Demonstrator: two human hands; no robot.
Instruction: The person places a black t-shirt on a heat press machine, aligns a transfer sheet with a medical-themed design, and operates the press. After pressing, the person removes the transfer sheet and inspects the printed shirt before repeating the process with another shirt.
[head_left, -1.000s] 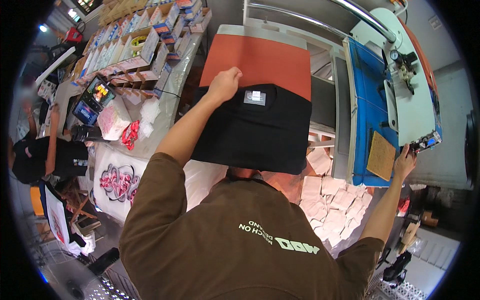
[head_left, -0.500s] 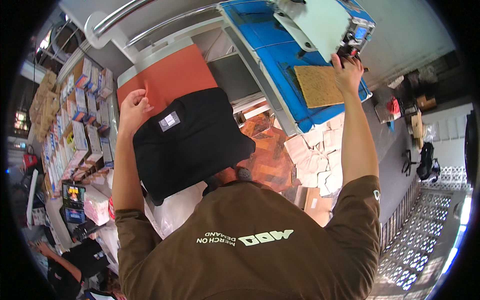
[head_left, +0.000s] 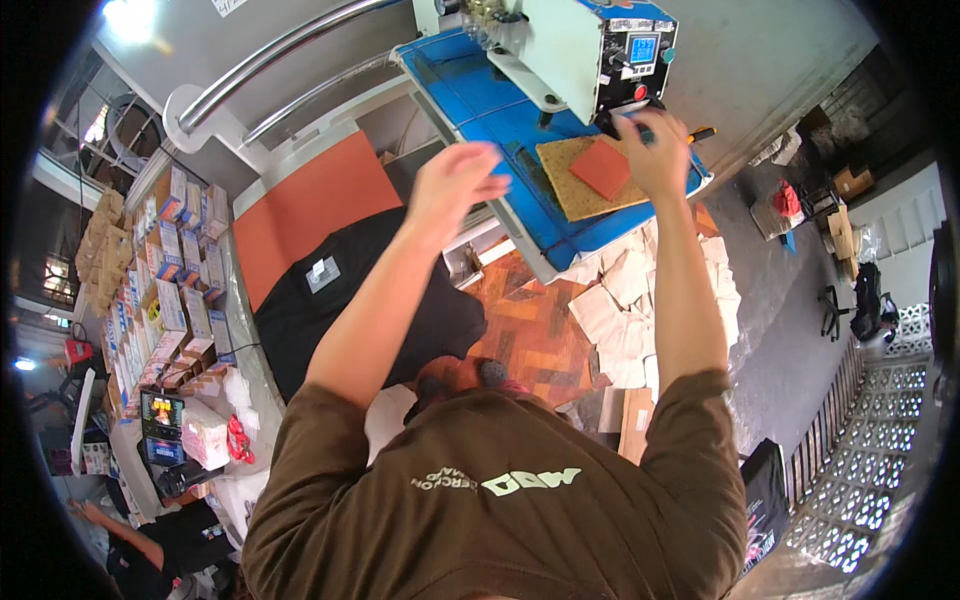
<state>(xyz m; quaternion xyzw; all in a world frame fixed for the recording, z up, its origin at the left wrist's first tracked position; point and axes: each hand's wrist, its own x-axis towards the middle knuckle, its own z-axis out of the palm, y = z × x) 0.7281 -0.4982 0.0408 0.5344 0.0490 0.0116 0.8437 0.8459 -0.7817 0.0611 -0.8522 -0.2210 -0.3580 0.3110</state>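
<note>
- The left grip is loosely parted, with nothing seen in it; whether anything is pinched by the right grip, just below the control box, cannot be told.
- The black shirt is laid on the orange-red pad; it is best kept smooth, uncaught by the left forearm.
- The red square on the tan board is best left un-nudged by the right grip.
- The shirt is partly covered by the left forearm; the left fingers are blurred.
- Whatever bears the orange handle is mostly hidden.
</note>
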